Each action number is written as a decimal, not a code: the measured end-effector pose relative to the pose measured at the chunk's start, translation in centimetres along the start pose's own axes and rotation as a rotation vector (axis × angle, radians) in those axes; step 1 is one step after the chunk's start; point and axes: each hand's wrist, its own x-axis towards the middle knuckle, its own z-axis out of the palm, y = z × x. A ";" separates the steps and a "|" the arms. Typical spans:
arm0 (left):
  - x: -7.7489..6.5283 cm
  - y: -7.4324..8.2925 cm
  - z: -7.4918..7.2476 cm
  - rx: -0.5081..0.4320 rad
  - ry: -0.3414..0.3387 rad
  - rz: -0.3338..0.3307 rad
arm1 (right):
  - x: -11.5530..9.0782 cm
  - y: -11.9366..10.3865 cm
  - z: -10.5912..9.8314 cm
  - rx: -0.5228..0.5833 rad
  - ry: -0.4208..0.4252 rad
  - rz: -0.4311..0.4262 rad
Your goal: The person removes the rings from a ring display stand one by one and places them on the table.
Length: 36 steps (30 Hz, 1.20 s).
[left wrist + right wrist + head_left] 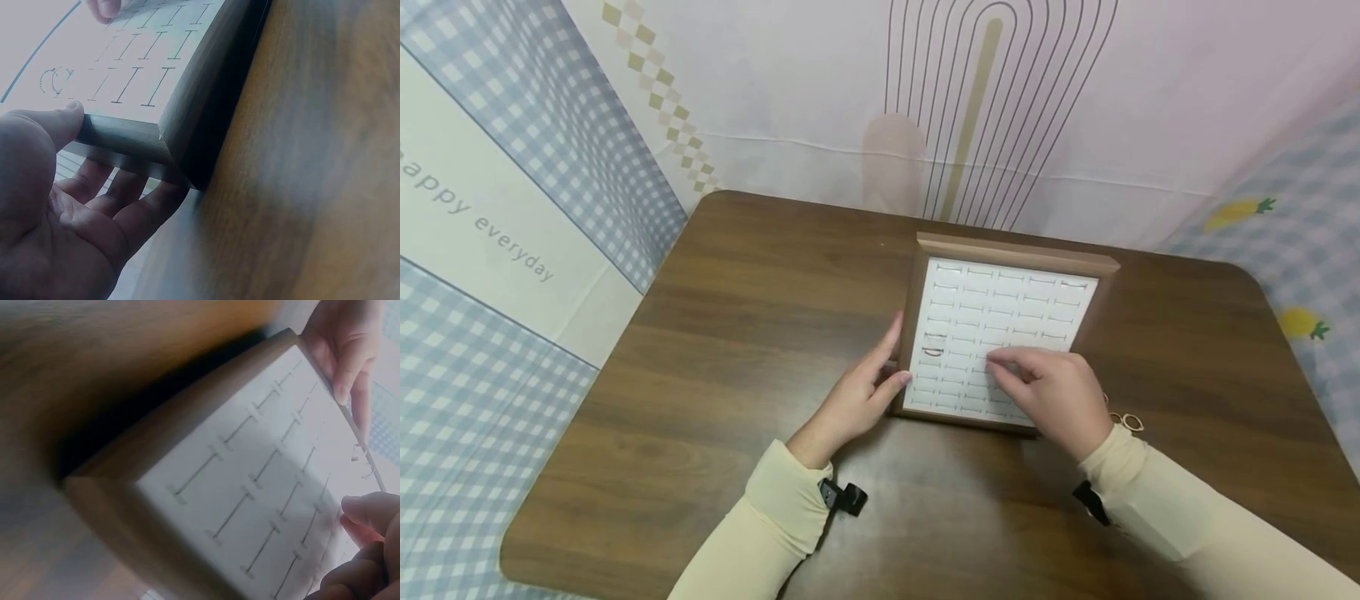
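A ring display board [973,304] with a wooden frame and a white slotted face stands tilted on the table. My left hand [853,400] grips its left edge; in the left wrist view the thumb [65,122] lies on the front edge, with fingers bent behind the frame. Two rings sit in slots near the left side, a reddish ring [932,352] and a paler ring [935,337] above it. My right hand [1060,396] is at the middle of the white face, thumb and forefinger close together at a slot. Whether something is between those fingertips is hidden.
Several gold-coloured loose rings [1132,422] lie on the brown wooden table [737,333], right of the board and partly behind the right wrist. A patterned cloth [790,100] hangs along the table's back edge. Checked cloth [452,467] hangs at the left.
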 end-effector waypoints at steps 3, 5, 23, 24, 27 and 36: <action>0.0 0.0 0.0 0.007 0.009 0.009 | 0.5 -0.4 0.3 0.020 0.015 0.003; 0.0 0.0 0.1 0.010 0.010 0.010 | 0.8 -0.6 0.5 0.032 0.033 0.011; -0.1 0.2 0.1 -0.024 0.001 -0.015 | 2.4 -2.9 2.8 0.174 0.085 0.085; -0.1 0.2 0.1 -0.030 0.000 -0.014 | 2.4 -2.9 2.9 0.175 0.087 0.080; -0.1 0.2 0.1 -0.038 0.000 -0.015 | 2.5 -3.1 3.0 0.183 0.100 0.066; -0.3 0.0 0.1 -0.016 0.005 -0.046 | 2.7 -3.4 3.5 0.170 0.154 0.059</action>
